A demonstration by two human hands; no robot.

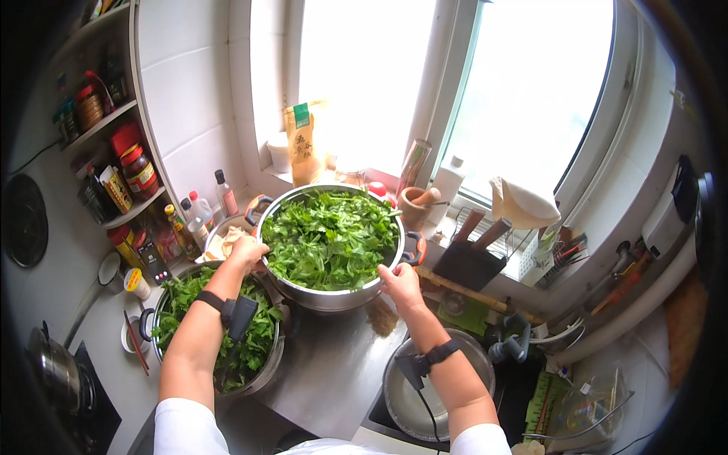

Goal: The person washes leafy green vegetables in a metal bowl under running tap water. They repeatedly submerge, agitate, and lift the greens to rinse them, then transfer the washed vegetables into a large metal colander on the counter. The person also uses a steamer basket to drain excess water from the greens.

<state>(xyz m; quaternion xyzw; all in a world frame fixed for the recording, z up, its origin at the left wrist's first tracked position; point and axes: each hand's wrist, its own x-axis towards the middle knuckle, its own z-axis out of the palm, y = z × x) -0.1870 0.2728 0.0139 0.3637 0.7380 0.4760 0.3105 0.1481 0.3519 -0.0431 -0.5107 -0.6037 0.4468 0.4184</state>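
My left hand [249,253] grips the near left rim of a large metal steamer pot [335,298] filled with green leafy vegetables [333,239]. On its near right rim, my right hand [401,284] has its thumb and fingers closed. The pot has orange and black side handles. A second large metal pot [273,364], also holding leafy greens [259,347], stands below and left, partly hidden by my left forearm. Under my right forearm sits a wide metal pan [406,392]. Whether the held pot rests on anything is hard to tell.
Behind the held pot are a wooden mortar [414,215], a knife block [469,264] and a paper bag [304,142]. Bottles [226,193] and a bowl with chopsticks [129,335] stand at left. A gray faucet [511,341] is at right.
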